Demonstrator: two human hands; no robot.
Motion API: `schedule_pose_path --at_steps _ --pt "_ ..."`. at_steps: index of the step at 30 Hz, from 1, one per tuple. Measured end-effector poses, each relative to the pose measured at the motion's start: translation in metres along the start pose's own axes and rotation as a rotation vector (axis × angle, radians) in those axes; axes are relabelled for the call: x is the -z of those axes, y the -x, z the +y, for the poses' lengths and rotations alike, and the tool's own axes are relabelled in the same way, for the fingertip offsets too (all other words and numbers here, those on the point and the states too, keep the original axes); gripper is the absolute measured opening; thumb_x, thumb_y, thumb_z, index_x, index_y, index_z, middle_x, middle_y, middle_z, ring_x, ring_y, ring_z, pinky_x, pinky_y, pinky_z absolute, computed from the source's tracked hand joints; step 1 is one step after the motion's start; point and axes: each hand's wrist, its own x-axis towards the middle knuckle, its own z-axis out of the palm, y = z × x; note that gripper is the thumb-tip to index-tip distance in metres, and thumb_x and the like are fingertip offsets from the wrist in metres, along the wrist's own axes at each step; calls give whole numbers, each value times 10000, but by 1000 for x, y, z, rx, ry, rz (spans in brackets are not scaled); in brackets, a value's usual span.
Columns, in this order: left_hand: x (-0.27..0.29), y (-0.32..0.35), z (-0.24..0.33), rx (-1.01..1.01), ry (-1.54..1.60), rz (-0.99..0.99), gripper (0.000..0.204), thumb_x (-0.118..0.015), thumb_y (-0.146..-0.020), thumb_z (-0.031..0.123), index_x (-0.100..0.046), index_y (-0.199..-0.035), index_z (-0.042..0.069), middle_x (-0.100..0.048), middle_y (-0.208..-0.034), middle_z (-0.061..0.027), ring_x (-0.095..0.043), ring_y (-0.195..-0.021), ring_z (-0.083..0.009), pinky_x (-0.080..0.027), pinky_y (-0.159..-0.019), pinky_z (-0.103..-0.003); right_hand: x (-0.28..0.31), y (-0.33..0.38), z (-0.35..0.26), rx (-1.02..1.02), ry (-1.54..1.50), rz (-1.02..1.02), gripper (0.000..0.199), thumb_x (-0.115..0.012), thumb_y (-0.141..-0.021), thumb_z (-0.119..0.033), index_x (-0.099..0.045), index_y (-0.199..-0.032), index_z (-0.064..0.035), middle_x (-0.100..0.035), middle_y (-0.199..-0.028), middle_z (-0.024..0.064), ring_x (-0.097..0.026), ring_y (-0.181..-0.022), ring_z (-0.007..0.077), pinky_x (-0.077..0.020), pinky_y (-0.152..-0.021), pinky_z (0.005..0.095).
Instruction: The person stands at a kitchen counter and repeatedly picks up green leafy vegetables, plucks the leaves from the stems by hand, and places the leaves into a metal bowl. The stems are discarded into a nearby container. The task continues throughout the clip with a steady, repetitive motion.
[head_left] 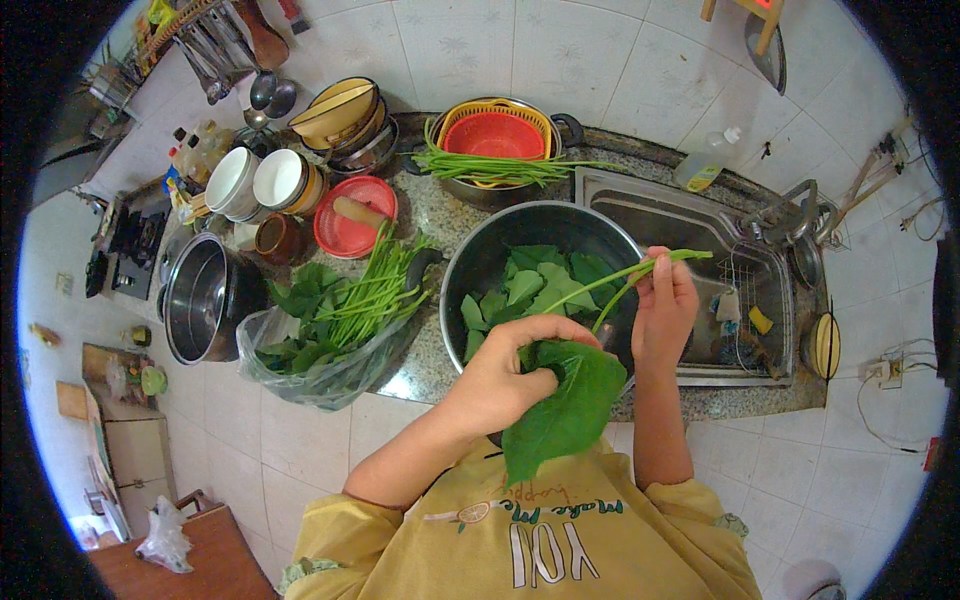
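Between my two hands stretch leafy green stalks. My left hand (515, 370) is closed around the base of a large green leaf (568, 400), which hangs down in front of my shirt. My right hand (664, 310) pinches the long thin stems (622, 282) near their cut ends, up and to the right. Both hands are over the near side of a wide metal basin (457, 262), where picked leaves (540, 280) lie. To the left, a clear plastic bag (330, 385) holds a bunch of leafy stalks (365, 300), with a dark curved handle resting against them.
Behind the basin, bare green stems (500, 168) lie across a pot with a red colander (497, 135). A steel sink (670, 215) sits at right with a dish-soap bottle (708, 160). A deep pot (205, 298), a red basket (335, 230) and stacked bowls (280, 180) stand left.
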Motion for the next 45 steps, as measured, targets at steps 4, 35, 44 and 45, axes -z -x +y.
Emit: schedule_pose_path --at_steps 4,35,44,45 --pt "2 3 3 19 120 11 488 -441 -545 -34 -476 -1029 -81 -559 -1018 -202 -564 -949 -289 -436 -863 -375 2 -1 -1 -5 14 -6 165 -465 -882 -156 -551 -889 -16 -538 -781 23 -501 -711 80 -419 -637 214" --pt "75 12 -61 62 39 508 228 -492 -807 2 -490 -1029 -52 -607 -889 -175 -616 -688 -196 -513 -609 -257 25 -23 -74 374 -30 204 176 -472 -880 -133 -544 -909 25 -548 -837 55 -518 -729 105 -457 -639 240" --pt "51 12 -27 -83 -210 526 317 -487 -856 288 -575 -819 -14 -603 -706 -104 -582 -611 -191 -466 -603 -269 7 -9 -71 407 159 221 162 -512 -854 -120 -574 -898 23 -577 -819 54 -522 -695 94 -445 -616 235" --pt "44 10 -24 -274 -409 529 334 -508 -833 320 -575 -848 -7 -596 -771 -118 -575 -682 -211 -453 -654 -292 3 -6 -71 408 226 238 155 -516 -849 -116 -580 -893 19 -579 -805 49 -523 -682 91 -443 -612 235"
